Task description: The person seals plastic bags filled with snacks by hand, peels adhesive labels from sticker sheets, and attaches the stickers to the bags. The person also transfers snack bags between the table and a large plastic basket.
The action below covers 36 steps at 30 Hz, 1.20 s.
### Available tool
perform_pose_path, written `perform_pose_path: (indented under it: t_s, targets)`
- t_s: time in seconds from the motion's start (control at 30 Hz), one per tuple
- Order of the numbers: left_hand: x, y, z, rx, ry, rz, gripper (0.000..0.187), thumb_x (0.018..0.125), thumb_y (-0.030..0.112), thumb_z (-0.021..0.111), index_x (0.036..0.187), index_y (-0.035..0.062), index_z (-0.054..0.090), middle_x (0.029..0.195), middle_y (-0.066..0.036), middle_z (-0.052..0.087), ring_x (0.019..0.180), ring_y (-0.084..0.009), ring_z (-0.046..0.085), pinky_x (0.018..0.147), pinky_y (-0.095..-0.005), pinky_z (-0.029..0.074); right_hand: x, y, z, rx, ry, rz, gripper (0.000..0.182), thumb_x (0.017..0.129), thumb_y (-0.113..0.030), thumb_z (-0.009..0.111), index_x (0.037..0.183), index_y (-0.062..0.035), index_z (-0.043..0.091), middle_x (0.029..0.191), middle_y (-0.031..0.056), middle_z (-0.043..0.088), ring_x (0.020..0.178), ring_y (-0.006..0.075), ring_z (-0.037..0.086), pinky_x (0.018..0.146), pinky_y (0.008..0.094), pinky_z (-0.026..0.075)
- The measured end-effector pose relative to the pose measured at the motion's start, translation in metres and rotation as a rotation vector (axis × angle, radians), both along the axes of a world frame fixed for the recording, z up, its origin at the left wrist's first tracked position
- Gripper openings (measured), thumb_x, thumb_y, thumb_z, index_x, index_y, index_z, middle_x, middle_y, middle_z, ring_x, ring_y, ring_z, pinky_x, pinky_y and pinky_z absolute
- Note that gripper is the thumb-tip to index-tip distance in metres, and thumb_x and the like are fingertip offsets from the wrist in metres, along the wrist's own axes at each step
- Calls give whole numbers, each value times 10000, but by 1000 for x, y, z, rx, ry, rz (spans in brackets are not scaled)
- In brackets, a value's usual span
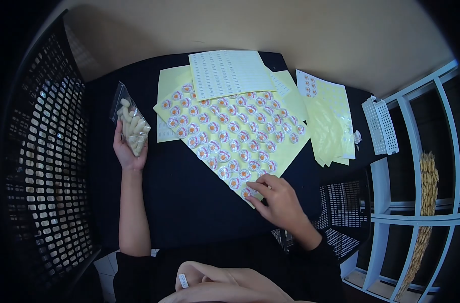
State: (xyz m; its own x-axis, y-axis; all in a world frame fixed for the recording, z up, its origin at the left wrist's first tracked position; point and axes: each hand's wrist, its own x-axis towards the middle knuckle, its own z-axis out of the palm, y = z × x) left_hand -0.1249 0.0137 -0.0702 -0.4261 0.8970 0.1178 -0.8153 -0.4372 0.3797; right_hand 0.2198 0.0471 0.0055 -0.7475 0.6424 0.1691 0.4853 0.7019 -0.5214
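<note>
On the left, my left hand (131, 151) holds up a clear zip bag (132, 121) from below, its fingers wrapped behind it. Pale, finger-shaped pieces fill the bag; what they are I cannot make out. At the near corner of a yellow sheet (290, 144) printed with rows of round stickers, my right hand (278, 202) pinches with thumb and forefinger at the edge of a round sticker (246, 193). That sticker, white with an orange centre, appears to be still on the sheet. The other fingers of this hand are curled in.
A white sheet with small print (230, 73) overlaps the sticker sheet. More yellow backing sheets (326, 126) lie on the right beside a white basket (380, 126). Black crates stand at left (48, 151) and lower right (343, 199). A pale shelf frame (416, 219) is at far right.
</note>
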Motion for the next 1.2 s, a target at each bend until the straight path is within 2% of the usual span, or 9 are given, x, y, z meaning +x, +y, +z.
perform_pose_path:
  t_s: [0.13, 0.5, 0.67, 0.7, 0.73, 0.77, 0.87, 0.93, 1.2]
  targets:
    - [5, 1, 4, -36, -7, 24, 314, 868, 222, 418, 1111, 27, 465, 1059, -96, 538, 948, -196, 536, 838, -336, 433, -6, -18, -12, 81, -82, -104, 270, 675, -141, 651, 912, -27, 588, 823, 63, 518, 759, 196, 505, 656, 308, 385]
    - [7, 1, 5, -71, 55, 31, 338, 870, 242, 409, 1133, 34, 450, 1088, -87, 525, 965, -186, 529, 820, -325, 440, -14, -29, -12, 160, -71, -206, 280, 662, -198, 676, 881, -41, 600, 836, 58, 536, 768, 184, 502, 647, 301, 338]
    - [51, 5, 34, -56, -58, -138, 398, 875, 288, 386, 1192, 46, 395, 1128, -60, 503, 1000, -165, 506, 827, -321, 435, -15, -32, -17, 117, -8, -235, 236, 664, -157, 673, 839, -22, 592, 824, 72, 538, 750, 206, 522, 657, 314, 364]
    - [62, 4, 38, -20, 13, -274, 413, 873, 319, 380, 1180, 46, 410, 1118, -38, 508, 1026, -163, 479, 812, -318, 435, -15, -33, -19, 108, 22, -255, 209, 658, -137, 674, 812, -20, 594, 809, 75, 541, 740, 214, 528, 650, 319, 382]
    - [76, 2, 42, -144, -64, -257, 414, 868, 336, 385, 1159, 46, 431, 1083, -25, 527, 1007, -167, 470, 779, -305, 434, -16, -34, -20, 99, 53, -275, 183, 653, -118, 674, 784, -18, 595, 794, 78, 543, 730, 223, 533, 643, 324, 400]
    - [86, 1, 39, -122, -79, -350, 393, 865, 338, 389, 1116, 46, 463, 1032, -24, 551, 951, -169, 483, 754, -301, 425, -16, -35, -21, 101, 55, -273, 183, 653, -118, 674, 784, -18, 595, 794, 78, 543, 730, 223, 533, 643, 324, 400]
    - [119, -7, 40, -208, -158, -542, 393, 862, 371, 364, 1050, 55, 503, 985, -20, 568, 915, -179, 495, 803, -353, 388, -19, -38, -25, 43, 106, -344, 133, 650, -90, 668, 733, -17, 595, 753, 80, 542, 710, 229, 535, 615, 331, 431]
    - [134, -11, 37, -322, -93, -579, 399, 862, 381, 351, 1047, 66, 509, 984, -19, 568, 891, -187, 505, 828, -375, 372, -20, -40, -27, 59, 170, -371, 103, 653, -72, 658, 704, -14, 590, 720, 86, 537, 691, 239, 535, 595, 334, 444]
    - [150, -14, 38, -264, -187, -696, 387, 857, 354, 369, 1102, 67, 455, 950, -54, 580, 907, -219, 531, 972, -463, 283, -22, -41, -35, 24, 244, -426, 83, 639, -12, 644, 680, 4, 574, 666, 93, 540, 653, 239, 534, 571, 318, 438]
